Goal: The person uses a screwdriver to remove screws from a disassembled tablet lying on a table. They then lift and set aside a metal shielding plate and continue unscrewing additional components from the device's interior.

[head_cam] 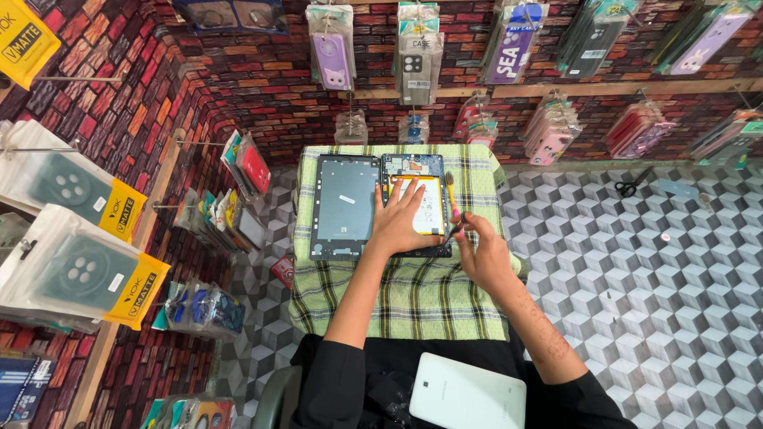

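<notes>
My left hand (395, 226) lies flat, open, on the opened tablet (415, 202); right hand (481, 254) pinches a small tool (456, 214). Fragile innards: I'd hold by edges.

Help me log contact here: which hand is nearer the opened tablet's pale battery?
Left. The left hand lies flat on the battery; the right hand sits off the opened tablet, by its right edge, pinching a thin tool.

small table draped in green plaid cloth (413, 298), opened tablet (413, 202), detached back panel (344, 206), screwdriver (450, 191) on it
</notes>
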